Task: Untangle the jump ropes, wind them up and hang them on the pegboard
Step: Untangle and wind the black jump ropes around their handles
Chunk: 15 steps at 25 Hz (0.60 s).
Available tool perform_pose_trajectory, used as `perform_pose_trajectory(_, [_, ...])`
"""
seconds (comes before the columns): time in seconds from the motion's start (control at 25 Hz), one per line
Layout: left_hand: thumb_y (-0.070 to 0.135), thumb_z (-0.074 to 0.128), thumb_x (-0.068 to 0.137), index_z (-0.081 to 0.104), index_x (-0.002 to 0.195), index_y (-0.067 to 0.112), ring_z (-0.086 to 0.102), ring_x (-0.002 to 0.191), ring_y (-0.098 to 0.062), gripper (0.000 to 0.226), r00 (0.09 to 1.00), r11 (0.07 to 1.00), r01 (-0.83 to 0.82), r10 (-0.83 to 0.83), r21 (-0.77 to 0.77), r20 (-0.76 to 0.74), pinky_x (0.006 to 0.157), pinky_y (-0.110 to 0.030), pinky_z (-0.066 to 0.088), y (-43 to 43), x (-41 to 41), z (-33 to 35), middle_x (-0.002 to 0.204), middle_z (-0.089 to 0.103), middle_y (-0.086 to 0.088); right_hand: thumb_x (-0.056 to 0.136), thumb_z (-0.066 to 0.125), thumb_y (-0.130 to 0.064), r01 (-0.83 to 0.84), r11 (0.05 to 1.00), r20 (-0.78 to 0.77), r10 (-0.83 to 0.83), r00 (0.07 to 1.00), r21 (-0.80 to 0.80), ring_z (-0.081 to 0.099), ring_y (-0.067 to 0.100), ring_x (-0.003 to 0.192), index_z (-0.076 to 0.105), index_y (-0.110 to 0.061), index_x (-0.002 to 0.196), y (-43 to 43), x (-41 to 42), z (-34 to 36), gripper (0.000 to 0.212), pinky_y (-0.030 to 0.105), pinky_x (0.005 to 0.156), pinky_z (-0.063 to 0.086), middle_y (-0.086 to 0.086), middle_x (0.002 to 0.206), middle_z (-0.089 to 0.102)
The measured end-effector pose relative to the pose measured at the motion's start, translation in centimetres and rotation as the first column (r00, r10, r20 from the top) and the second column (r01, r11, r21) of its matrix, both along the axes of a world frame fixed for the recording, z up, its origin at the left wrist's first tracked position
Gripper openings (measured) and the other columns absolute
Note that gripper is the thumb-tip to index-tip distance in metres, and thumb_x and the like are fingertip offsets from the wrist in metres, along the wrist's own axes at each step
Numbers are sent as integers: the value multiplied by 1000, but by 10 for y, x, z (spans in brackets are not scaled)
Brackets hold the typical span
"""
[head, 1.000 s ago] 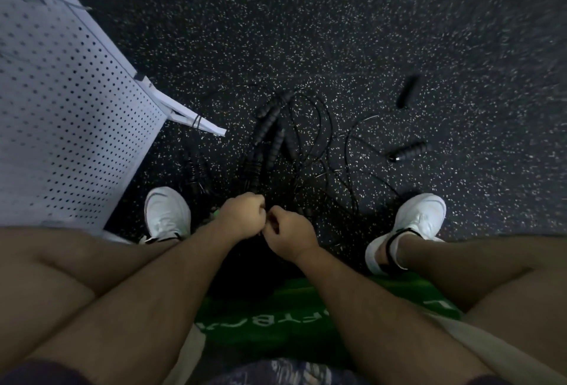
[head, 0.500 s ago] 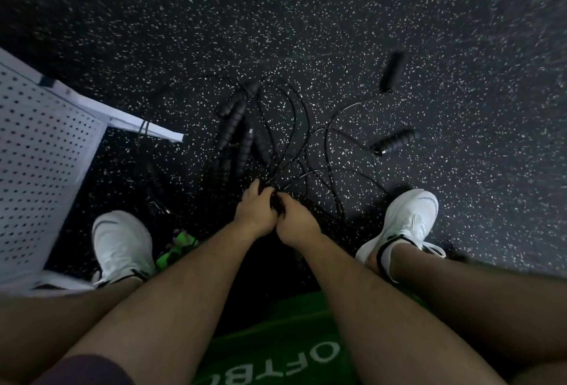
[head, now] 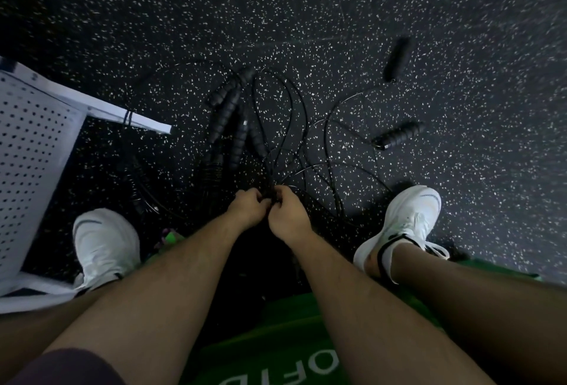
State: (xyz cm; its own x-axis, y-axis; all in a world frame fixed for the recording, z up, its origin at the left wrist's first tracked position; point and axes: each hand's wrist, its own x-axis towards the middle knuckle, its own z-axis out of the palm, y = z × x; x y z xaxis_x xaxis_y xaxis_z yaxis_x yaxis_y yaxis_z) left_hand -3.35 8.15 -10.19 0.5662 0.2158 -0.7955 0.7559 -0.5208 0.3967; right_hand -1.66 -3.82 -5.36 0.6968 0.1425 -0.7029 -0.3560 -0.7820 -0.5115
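Observation:
A tangle of thin black jump ropes (head: pixel 294 126) lies on the speckled dark floor between my feet. Several black foam handles (head: pixel 233 117) are bunched left of centre. Two more handles lie apart on the right, one near (head: pixel 399 136) and one farther back (head: pixel 397 59). My left hand (head: pixel 247 208) and my right hand (head: pixel 287 215) meet knuckle to knuckle, both pinching a bundle of black cords at the tangle's near edge. The white pegboard (head: pixel 27 151) stands at the left, with a cord looped over its foot bar (head: pixel 135 117).
My two white shoes (head: pixel 104 246) (head: pixel 405 225) flank the tangle. I sit on something green with white lettering (head: pixel 276 347). A small green and pink object (head: pixel 168 237) lies by my left shoe. Open speckled floor (head: pixel 306 1) stretches ahead.
My head has tipped down and turned, so the pegboard slid left. Both hands reached forward from my lap to the tangle and now pinch the cords, lifting them slightly.

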Motion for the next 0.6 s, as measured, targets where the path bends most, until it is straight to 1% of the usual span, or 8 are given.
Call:
perform_pose_trajectory(0.08, [31, 59, 99, 61, 102, 15, 66, 98, -28, 16, 1000, 1000, 18, -17, -21, 26, 88, -37, 53, 0, 3, 7, 109, 68, -10, 98, 42, -12, 48, 999, 12, -48, 999, 0, 58, 21, 122, 49, -22, 142, -9, 4, 7, 46, 38, 105, 46, 2, 135, 60])
perform_pose_trajectory(0.16, [27, 56, 100, 57, 92, 20, 66, 92, -25, 10, 999, 998, 8, -4, -61, 53, 87, -39, 54, 4, 3, 23, 101, 70, -8, 97, 40, -6, 40, 996, 23, -42, 999, 75, 60, 18, 117, 48, -26, 145, -13, 5, 22, 52, 33, 103, 48, -1, 133, 60])
perform_pose_trajectory(0.24, [24, 55, 101, 58, 91, 23, 64, 89, -21, 10, 995, 997, 17, -9, -78, 101, 83, -35, 52, 7, 1, 39, 96, 67, -3, 93, 40, -3, -71, 989, 44, 66, 997, 127, 60, 20, 116, 47, -31, 147, -12, 6, 38, 62, 32, 103, 48, 1, 135, 58])
perform_pose_trajectory(0.32, [22, 55, 101, 64, 103, 20, 63, 93, -18, 9, 986, 994, 52, -37, -92, 164, 83, -32, 50, 6, -4, 59, 97, 67, 2, 91, 43, -6, -210, 976, 75, 206, 976, 52, 58, 24, 118, 47, -34, 147, -11, 8, 53, 63, 33, 104, 46, 6, 135, 53])
perform_pose_trajectory(0.36, [22, 55, 101, 66, 106, 20, 64, 94, -18, 11, 980, 993, 71, -53, -92, 192, 84, -32, 50, 5, -8, 71, 98, 68, 2, 92, 45, -10, -279, 960, 106, 278, 955, -11, 57, 26, 119, 49, -34, 145, -13, 8, 63, 59, 35, 103, 46, 6, 133, 53])
perform_pose_trajectory(0.44, [24, 55, 101, 65, 92, 23, 65, 88, -19, 13, 969, 992, 117, -104, -46, 224, 78, -32, 50, 6, -18, 92, 92, 69, 0, 95, 49, -21, -451, 875, 192, 480, 856, -175, 55, 30, 118, 55, -31, 137, -19, 9, 79, 43, 40, 98, 48, 7, 128, 56])
perform_pose_trajectory(0.52, [23, 53, 101, 57, 79, 22, 62, 82, -21, 23, 950, 984, 176, -177, 27, 259, 71, -33, 46, 6, -31, 104, 85, 65, -1, 99, 50, -28, -577, 756, 240, 649, 722, -309, 54, 30, 118, 58, -27, 131, -25, 10, 96, 33, 40, 92, 47, 6, 125, 59])
perform_pose_trajectory(0.6, [21, 50, 102, 59, 87, 19, 64, 87, -24, 17, 931, 979, 196, -201, 49, 304, 78, -37, 51, 3, -44, 118, 90, 67, -4, 101, 49, -30, -615, 688, 274, 722, 636, -385, 53, 29, 117, 58, -25, 129, -31, 9, 116, 30, 39, 88, 46, 6, 121, 60])
